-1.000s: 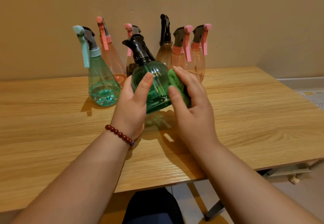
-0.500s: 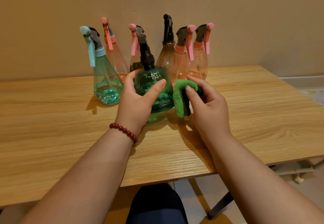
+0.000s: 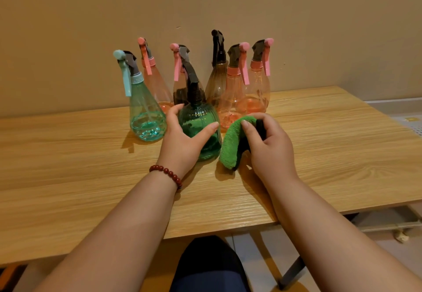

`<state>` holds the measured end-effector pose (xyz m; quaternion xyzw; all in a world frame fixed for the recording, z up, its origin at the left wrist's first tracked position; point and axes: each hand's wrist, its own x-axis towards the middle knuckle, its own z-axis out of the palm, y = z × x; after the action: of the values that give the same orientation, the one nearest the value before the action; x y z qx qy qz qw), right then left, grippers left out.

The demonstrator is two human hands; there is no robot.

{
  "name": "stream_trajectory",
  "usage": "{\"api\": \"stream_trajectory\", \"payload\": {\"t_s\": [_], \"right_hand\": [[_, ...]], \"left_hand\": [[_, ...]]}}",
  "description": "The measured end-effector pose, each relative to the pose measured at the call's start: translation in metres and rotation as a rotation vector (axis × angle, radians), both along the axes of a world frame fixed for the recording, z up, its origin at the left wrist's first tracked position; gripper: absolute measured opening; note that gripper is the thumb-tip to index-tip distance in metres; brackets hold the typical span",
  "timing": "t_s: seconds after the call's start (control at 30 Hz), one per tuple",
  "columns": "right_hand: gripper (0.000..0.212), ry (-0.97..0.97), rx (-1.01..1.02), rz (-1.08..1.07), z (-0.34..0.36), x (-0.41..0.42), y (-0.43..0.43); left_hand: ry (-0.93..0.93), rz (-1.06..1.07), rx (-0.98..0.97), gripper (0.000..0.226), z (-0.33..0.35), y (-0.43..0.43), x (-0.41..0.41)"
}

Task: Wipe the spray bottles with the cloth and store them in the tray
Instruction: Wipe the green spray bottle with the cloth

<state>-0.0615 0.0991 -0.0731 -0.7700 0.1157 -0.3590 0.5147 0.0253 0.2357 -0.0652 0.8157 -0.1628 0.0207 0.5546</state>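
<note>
- the green spray bottle (image 3: 199, 121) stands upright on the wooden tabletop (image 3: 331, 145), a little in front of the other bottles, and its black spray head points away from the camera.
- the left hand (image 3: 182, 139) is wrapped round the bottle's ribbed body: the thumb lies across the near side and the fingers curl round the far left side.
- a bracelet (image 3: 167, 173) of dark red beads sits on the left wrist.
- the right hand (image 3: 270, 146) pinches a folded green cloth (image 3: 231, 146) between thumb and curled fingers. a dark inner face of the cloth shows in the fold.
- the cloth hangs just to the right of the green bottle, with its lower end at or just above the tabletop. i cannot tell whether it touches the bottle.
- the teal spray bottle (image 3: 146, 113) stands upright just left of the left hand, with some liquid in its base.
- behind, near the wall (image 3: 319, 29), a group of pink spray bottles (image 3: 233, 102) stands upright. two are at the right and others are further left, partly hidden by the bottles in front.
- among them stands a brown spray bottle (image 3: 216, 81) with a black head, the tallest in the group.
- both forearms reach in from the near edge of the tabletop.
</note>
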Motion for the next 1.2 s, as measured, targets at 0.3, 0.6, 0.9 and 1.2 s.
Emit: {"api": "stream_trajectory", "payload": {"t_s": [0.3, 0.6, 0.9, 1.2], "right_hand": [[0.023, -0.014, 0.08, -0.078, 0.003, 0.005, 0.011], [0.075, 0.03, 0.231, 0.149, 0.023, 0.007, 0.027], [0.069, -0.008, 0.339, 0.158, 0.005, 0.014, 0.024], [0.062, -0.031, 0.349, 0.163, -0.004, 0.014, 0.013]], "left_hand": [[0.107, 0.019, -0.212, 0.09, 0.015, -0.015, -0.011], [0.264, 0.025, -0.385, 0.095, 0.016, -0.028, -0.028], [0.401, -0.136, -0.576, 0.105, 0.007, -0.024, -0.033], [-0.016, -0.078, 0.096, 0.103, 0.018, 0.001, -0.029]]}}
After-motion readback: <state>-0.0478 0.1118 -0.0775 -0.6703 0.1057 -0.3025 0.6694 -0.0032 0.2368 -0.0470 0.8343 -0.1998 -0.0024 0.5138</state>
